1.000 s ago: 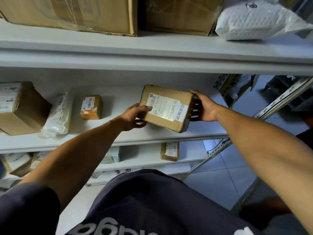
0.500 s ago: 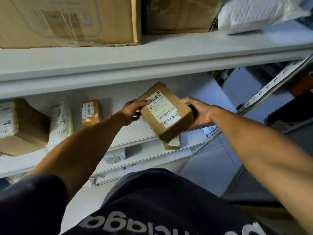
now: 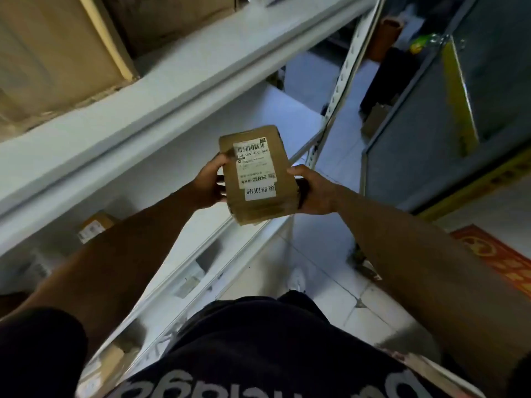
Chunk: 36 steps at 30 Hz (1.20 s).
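Two grips hold one brown cardboard parcel in the air, just in front of the white metal shelving.
From the left, a small brown box on the shelf is dim and blurred. The left grip clasps the parcel's left side, thumb on the top face, fingers out of sight. The parcel's long axis runs away from the person, label up, barcode end farthest, and its fine print is unreadable. The right grip clasps the right side, fingers hidden underneath.
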Tool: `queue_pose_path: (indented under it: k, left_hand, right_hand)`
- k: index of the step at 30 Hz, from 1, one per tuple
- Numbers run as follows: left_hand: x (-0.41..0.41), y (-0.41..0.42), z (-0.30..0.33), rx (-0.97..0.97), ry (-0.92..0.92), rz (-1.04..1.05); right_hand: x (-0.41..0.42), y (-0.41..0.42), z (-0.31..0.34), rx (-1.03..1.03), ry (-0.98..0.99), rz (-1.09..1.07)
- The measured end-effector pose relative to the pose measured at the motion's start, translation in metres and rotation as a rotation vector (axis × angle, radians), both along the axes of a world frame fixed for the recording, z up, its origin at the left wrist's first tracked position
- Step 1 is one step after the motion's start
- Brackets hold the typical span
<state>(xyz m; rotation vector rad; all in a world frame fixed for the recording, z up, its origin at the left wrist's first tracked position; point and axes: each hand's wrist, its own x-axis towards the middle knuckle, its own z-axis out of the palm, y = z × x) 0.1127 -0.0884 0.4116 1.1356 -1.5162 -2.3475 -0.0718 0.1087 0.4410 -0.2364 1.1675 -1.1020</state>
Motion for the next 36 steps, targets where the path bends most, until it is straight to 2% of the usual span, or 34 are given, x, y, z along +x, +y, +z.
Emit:
queue_pose_path:
  k: [4, 9, 15, 23, 27, 36]
  left_hand:
    - [-0.019, 0.032, -0.005, 0.018, -0.030, -0.146]
    - [-0.056, 0.082, -0.018, 0.025, -0.088, -0.378]
    - [-0.115, 0.167, -0.026, -0.004, -0.139, -0.668]
    - [-0.194, 0.327, -0.025, -0.058, -0.158, -0.968]
    - [-0.222, 0.421, -0.026, -0.078, -0.155, -1.164]
    - [-0.266, 0.604, -0.061, -0.097, -0.204, -1.598]
  right_hand:
    - [0.004, 0.049, -0.012, 0.024, 0.067, -0.069]
    - [0.009, 0.126, -0.016, 0.158, 0.141, -0.313]
    - [0.015, 0.236, -0.034, 0.194, 0.095, -0.554]
    - [0.017, 0.391, -0.044, 0.132, -0.035, -0.874]
    - [0.035, 0.471, -0.059, 0.221, -0.048, -1.131]
    - [0.089, 0.604, -0.088, 0.295, -0.144, -1.498]
